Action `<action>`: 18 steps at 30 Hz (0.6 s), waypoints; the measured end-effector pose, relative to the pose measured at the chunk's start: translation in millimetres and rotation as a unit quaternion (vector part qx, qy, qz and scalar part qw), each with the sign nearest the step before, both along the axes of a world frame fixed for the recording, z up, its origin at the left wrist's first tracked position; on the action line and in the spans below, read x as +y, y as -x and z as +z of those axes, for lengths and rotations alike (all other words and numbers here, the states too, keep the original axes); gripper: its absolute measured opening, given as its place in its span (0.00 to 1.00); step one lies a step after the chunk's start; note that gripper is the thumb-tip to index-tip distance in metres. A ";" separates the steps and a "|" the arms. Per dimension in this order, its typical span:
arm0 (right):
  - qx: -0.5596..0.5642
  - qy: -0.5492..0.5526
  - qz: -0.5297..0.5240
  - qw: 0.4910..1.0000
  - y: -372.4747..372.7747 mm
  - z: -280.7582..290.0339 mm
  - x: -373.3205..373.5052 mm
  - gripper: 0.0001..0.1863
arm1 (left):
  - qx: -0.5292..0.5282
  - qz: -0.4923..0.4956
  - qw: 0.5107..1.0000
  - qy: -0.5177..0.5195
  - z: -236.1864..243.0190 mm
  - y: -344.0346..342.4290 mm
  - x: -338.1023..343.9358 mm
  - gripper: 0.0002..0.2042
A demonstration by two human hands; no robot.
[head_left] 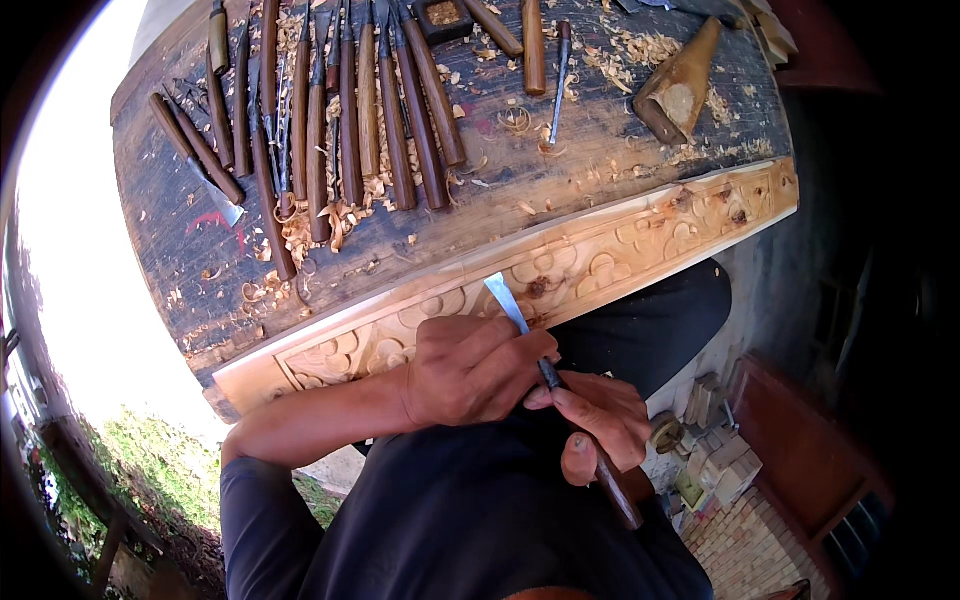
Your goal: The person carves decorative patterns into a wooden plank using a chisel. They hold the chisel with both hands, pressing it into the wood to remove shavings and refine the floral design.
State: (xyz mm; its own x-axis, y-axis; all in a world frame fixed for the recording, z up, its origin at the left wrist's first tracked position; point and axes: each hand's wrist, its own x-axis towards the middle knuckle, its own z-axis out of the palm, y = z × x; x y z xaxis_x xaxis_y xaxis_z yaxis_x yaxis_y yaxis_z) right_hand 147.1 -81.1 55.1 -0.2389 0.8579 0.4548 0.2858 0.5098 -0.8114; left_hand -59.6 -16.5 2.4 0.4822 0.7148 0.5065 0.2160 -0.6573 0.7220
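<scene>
A long pale wooden board (620,248) with a carved scroll relief lies along the near edge of the workbench. Both my hands are on one wood-carving chisel (507,303), its flat steel blade slanting up and left over the carving. My left hand (472,368) is closed around the shank near the blade, resting by the board's lower edge. Lower and to the right, my right hand (605,422) wraps the dark wooden handle, whose butt end sticks out below the fingers. The blade tip appears at the carved surface; whether it touches, I cannot tell.
Several chisels and gouges (345,130) with wooden handles lie across the workbench (420,250) among curly shavings (640,48). A wooden mallet (680,85) rests at the far right, and a thin chisel (561,75) lies apart from the row. Wood blocks (725,465) are stacked at lower right.
</scene>
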 end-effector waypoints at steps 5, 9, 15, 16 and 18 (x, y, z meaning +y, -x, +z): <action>-0.040 0.012 -0.068 0.997 -6.6 -11.9 -13.9 0.20 | 0.011 -0.050 0.995 0.082 1.7 -14.7 7.5 0.20; -0.066 -0.002 -0.069 0.995 -4.8 -14.9 -17.9 0.19 | 0.027 -0.078 0.994 0.074 -2.3 -13.5 6.5 0.21; -0.165 -0.016 -0.051 0.985 -25.8 9.5 -9.6 0.18 | 0.054 -0.083 0.994 0.036 6.7 -13.1 7.1 0.32; -0.154 -0.033 -0.053 0.986 -30.9 9.3 -5.7 0.18 | 0.060 -0.077 0.995 0.003 7.1 -13.7 5.7 0.34; -0.148 -0.037 -0.048 0.987 -42.4 15.4 6.3 0.20 | 0.071 -0.060 0.994 -0.064 5.1 -15.3 1.0 0.36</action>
